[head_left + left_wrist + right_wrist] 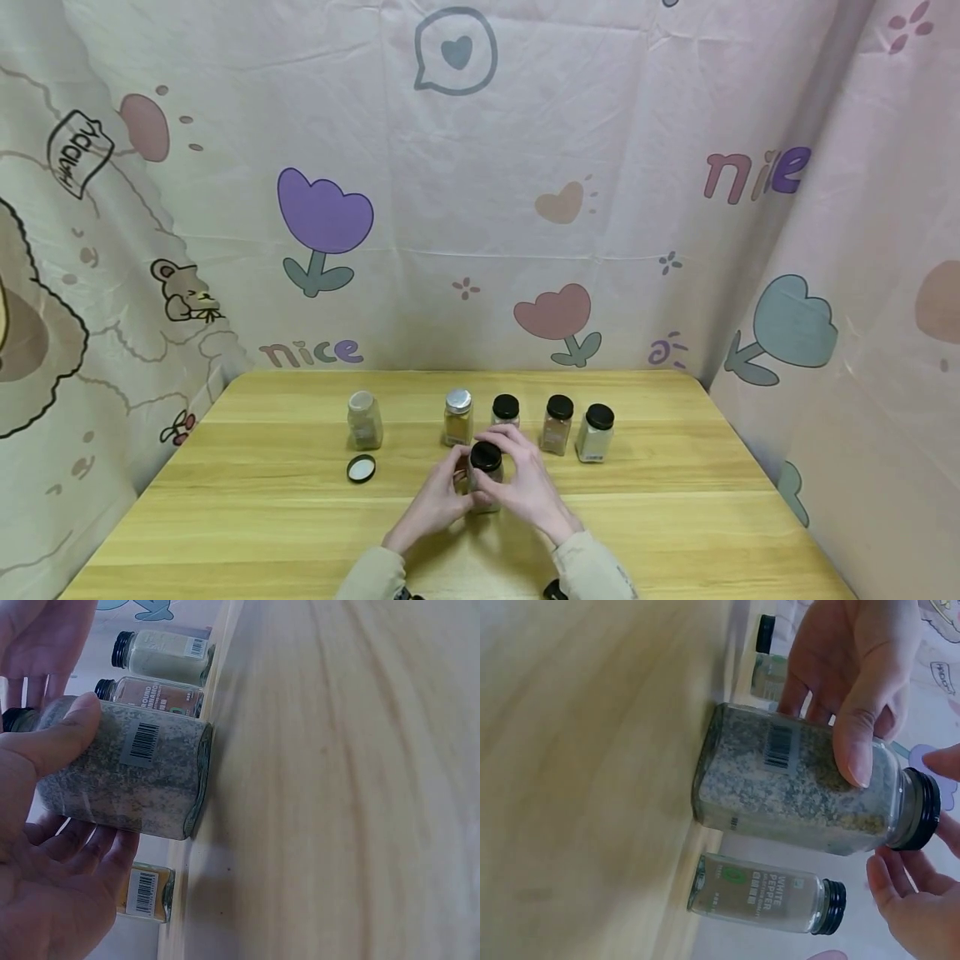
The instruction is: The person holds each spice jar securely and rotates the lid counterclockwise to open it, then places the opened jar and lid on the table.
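A square glass spice jar (pixel 487 502) with grey-and-white speckled contents and a black lid (pixel 921 808) is between both hands, upright over the table. My left hand (pixel 435 504) grips its body, thumb (pixel 857 754) flat on one face and fingers behind. Around the lid curve the thumb and fingers of my right hand (pixel 528 487); how firmly they press is hard to tell. A barcode label (pixel 140 744) shows on the jar's side. The right wrist view also has a jar labelled white pepper (pixel 757 896) beside it.
Behind the hands stand black-lidded jars (pixel 557 429), one (pixel 506 408) partly hidden by the right hand. A silver-topped jar (pixel 458 417) holds yellow contents. To the left, a pale-topped jar (pixel 365 425) stands behind a loose black lid (pixel 362 468) on the wooden table (pixel 247 517).
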A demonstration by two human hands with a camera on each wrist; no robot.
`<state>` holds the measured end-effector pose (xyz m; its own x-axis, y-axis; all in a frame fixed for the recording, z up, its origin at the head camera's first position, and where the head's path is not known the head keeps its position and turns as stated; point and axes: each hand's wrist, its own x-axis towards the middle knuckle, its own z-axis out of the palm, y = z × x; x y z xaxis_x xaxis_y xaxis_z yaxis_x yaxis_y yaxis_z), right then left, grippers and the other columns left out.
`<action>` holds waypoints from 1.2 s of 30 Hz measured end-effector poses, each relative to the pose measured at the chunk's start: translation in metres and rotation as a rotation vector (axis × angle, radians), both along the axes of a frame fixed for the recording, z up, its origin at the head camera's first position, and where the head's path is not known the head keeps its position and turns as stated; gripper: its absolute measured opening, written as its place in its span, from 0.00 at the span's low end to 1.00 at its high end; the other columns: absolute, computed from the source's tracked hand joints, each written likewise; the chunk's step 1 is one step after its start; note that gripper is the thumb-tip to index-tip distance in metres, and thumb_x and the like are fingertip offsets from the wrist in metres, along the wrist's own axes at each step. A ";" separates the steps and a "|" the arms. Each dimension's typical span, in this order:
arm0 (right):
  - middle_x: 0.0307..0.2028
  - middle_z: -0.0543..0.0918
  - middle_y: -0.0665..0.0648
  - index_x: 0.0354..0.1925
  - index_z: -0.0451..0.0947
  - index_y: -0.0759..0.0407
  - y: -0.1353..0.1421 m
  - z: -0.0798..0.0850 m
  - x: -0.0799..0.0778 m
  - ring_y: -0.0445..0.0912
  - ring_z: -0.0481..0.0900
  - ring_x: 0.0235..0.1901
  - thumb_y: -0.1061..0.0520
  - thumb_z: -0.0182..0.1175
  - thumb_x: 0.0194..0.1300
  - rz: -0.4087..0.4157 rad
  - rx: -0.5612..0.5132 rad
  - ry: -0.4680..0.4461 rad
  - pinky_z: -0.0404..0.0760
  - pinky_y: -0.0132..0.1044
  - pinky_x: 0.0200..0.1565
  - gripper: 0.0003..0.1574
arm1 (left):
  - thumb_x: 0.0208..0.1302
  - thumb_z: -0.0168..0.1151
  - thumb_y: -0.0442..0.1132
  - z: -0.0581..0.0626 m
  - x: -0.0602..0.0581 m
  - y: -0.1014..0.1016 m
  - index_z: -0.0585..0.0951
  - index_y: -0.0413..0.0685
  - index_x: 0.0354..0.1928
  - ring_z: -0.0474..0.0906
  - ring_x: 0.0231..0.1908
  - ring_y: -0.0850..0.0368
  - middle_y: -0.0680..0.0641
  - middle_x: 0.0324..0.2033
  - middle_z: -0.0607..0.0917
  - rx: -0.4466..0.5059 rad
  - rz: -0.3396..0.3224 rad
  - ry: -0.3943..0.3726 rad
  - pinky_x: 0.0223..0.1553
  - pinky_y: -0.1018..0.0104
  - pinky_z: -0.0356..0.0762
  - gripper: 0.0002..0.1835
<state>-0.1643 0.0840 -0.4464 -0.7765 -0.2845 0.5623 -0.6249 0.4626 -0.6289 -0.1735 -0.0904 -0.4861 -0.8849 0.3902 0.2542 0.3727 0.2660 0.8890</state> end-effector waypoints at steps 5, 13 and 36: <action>0.53 0.81 0.53 0.54 0.82 0.57 -0.004 -0.001 0.002 0.49 0.79 0.55 0.56 0.79 0.50 -0.080 -0.025 -0.042 0.82 0.48 0.60 0.32 | 0.54 0.75 0.32 0.001 0.000 0.001 0.72 0.37 0.57 0.78 0.59 0.38 0.36 0.55 0.82 -0.003 0.017 -0.006 0.68 0.43 0.74 0.30; 0.46 0.82 0.51 0.55 0.82 0.56 -0.005 -0.002 0.000 0.44 0.81 0.45 0.56 0.80 0.48 -0.132 -0.045 -0.018 0.85 0.41 0.50 0.34 | 0.53 0.77 0.37 0.001 0.001 0.002 0.73 0.38 0.56 0.78 0.60 0.37 0.36 0.55 0.83 -0.002 0.029 -0.011 0.67 0.41 0.74 0.30; 0.49 0.82 0.53 0.54 0.82 0.57 -0.007 -0.001 0.002 0.47 0.82 0.50 0.58 0.80 0.47 -0.122 -0.016 0.007 0.85 0.43 0.55 0.34 | 0.53 0.76 0.35 0.000 0.000 0.001 0.73 0.37 0.57 0.78 0.59 0.38 0.37 0.56 0.82 0.003 0.019 -0.021 0.68 0.41 0.73 0.30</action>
<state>-0.1626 0.0774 -0.4474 -0.8007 -0.1790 0.5717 -0.5691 0.5251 -0.6327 -0.1734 -0.0889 -0.4857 -0.8975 0.3720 0.2370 0.3489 0.2700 0.8974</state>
